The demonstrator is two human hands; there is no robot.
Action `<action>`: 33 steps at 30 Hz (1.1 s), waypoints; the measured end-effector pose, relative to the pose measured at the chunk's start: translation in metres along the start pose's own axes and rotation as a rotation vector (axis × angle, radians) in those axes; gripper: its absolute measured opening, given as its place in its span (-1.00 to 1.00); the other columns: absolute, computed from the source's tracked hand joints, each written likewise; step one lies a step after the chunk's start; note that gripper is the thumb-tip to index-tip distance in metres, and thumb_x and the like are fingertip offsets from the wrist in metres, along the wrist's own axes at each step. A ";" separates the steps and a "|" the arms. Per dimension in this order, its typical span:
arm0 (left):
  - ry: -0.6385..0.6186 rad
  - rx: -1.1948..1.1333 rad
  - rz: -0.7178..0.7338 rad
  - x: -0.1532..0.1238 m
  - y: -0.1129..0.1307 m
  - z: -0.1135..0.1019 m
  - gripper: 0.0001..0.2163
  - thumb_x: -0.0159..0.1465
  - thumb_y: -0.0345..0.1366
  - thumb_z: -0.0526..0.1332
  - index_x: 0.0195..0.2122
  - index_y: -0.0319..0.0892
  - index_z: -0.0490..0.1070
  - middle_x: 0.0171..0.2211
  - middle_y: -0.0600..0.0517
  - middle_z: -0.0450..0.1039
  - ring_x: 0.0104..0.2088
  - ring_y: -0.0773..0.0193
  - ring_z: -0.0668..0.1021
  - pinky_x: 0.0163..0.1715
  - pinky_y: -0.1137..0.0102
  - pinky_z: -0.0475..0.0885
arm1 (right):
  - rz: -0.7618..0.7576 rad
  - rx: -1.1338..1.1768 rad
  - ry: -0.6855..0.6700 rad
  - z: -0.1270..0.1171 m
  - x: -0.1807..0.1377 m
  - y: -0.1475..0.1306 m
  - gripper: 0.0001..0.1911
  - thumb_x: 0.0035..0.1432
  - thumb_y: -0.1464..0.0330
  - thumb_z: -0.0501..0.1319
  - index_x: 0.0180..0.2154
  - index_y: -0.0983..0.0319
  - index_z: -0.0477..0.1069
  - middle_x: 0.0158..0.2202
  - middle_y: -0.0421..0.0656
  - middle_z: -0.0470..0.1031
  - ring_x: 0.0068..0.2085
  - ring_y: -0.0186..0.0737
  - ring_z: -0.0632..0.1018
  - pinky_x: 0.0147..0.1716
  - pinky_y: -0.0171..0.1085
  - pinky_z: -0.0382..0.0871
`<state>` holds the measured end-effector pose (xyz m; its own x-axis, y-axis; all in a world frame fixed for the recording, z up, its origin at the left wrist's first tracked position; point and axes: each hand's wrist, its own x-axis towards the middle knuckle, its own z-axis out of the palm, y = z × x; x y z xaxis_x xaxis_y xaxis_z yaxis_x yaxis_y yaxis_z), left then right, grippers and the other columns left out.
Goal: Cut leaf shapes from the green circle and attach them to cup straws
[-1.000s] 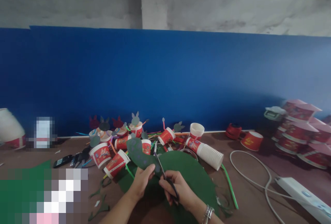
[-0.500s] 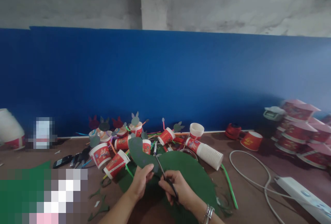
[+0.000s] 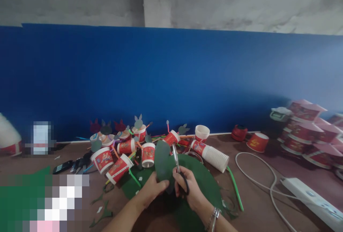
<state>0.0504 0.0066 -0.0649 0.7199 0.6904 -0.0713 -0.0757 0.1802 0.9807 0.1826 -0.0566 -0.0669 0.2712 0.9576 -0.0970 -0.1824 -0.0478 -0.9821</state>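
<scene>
My left hand (image 3: 154, 189) pinches a curved piece of dark green sheet (image 3: 162, 159), which stands up from my thumb and fingers. A pair of scissors (image 3: 175, 157) sits in my right hand (image 3: 189, 185), with fingers through the black handles and the metal blades pointing up beside the piece. Whether the blades touch it I cannot tell. Under both hands lies a larger green sheet (image 3: 207, 176) with a rounded edge. Small green offcuts (image 3: 103, 214) are scattered to the left. A silver bracelet shows on my right wrist.
Several red paper cups (image 3: 148, 154) with straws and animal-shaped cutouts crowd the table's back. A stack of paper cups (image 3: 214, 157) lies on its side. At right are a white power strip (image 3: 312, 198), its cable (image 3: 273, 169) and piled red cups (image 3: 300, 132). A blue panel (image 3: 171, 82) stands behind.
The green piece has turned more upright and moved right in my left hand. The scissors have swung from leaning left to nearly upright. The whole view has shifted slightly.
</scene>
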 end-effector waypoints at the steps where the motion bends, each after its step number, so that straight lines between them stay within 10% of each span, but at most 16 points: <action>1: -0.019 0.023 0.014 0.002 0.000 0.001 -0.73 -0.04 -0.17 0.33 -0.37 -0.24 0.46 -0.64 0.10 0.37 -0.67 0.44 0.27 -0.67 0.52 0.11 | -0.023 0.020 0.052 0.001 0.000 -0.001 -0.57 -0.09 0.02 0.24 -0.42 0.24 0.24 -0.79 -0.36 0.26 -0.76 -0.46 0.27 -0.82 -0.52 -0.05; 11: 0.355 0.030 0.192 0.010 -0.001 0.004 -0.69 0.05 -0.07 0.26 -0.58 -0.21 0.28 -0.75 0.22 0.15 -0.74 0.52 0.15 -0.71 0.55 0.02 | -0.050 0.052 0.132 0.006 -0.001 -0.003 -0.59 -0.09 0.06 0.26 -0.44 0.25 0.24 -0.72 -0.30 0.35 -0.71 -0.42 0.36 -0.78 -0.49 0.04; 20: 0.578 -0.105 0.296 0.010 0.009 -0.002 -0.66 0.08 0.03 0.21 -0.46 -0.18 0.29 -0.78 0.24 0.15 -0.75 0.50 0.15 -0.74 0.58 -0.04 | 0.323 0.096 -0.597 0.002 -0.007 0.003 -0.73 -0.10 0.26 0.20 -0.37 0.32 0.33 -0.65 -0.15 0.49 -0.70 -0.35 0.46 -0.81 -0.54 0.13; 33: 0.498 -0.122 0.295 0.014 -0.001 -0.008 -0.72 0.08 -0.11 0.24 -0.55 -0.18 0.21 -0.69 0.14 0.36 -0.73 0.49 0.27 -0.70 0.56 0.10 | 0.185 -0.101 -0.461 -0.007 -0.007 -0.011 -0.71 -0.07 0.22 0.23 -0.37 0.30 0.31 -0.68 -0.25 0.44 -0.71 -0.42 0.40 -0.79 -0.53 0.14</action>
<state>0.0555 0.0216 -0.0680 0.2481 0.9640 0.0960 -0.3236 -0.0109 0.9461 0.1890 -0.0646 -0.0569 -0.2068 0.9552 -0.2117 -0.0898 -0.2340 -0.9681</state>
